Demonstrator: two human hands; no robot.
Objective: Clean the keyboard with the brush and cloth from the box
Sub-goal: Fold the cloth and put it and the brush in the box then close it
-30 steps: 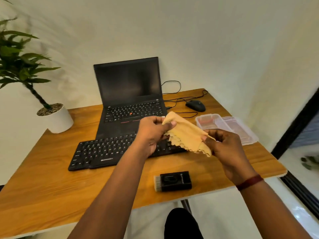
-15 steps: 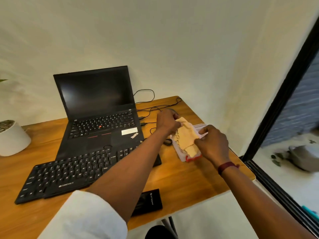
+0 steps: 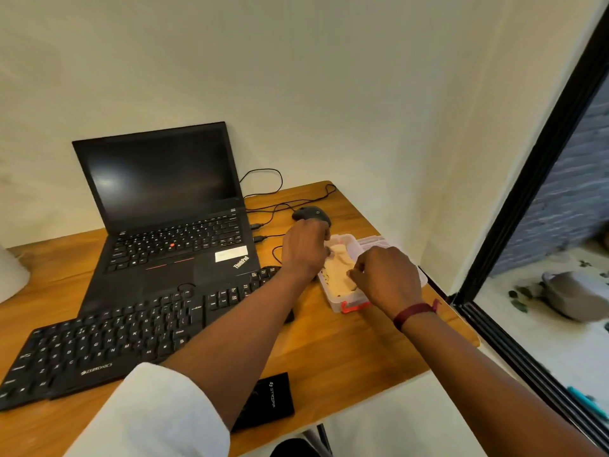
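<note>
At the wooden desk (image 3: 346,351) by a cream wall (image 3: 329,94), fingers of left hand (image 3: 304,255) and right hand (image 3: 387,280) pinch the cloth (image 3: 337,275) in the box (image 3: 350,239)

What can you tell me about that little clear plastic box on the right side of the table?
The box is a small, see-through plastic tub with rounded corners and a red clasp on its near end. It stands open on the wooden table, right of the keyboard and just nearer than the mouse. Its clear lid lies beside it on the right. A pale yellow cloth sits inside, held by the left hand and the right hand.
</note>
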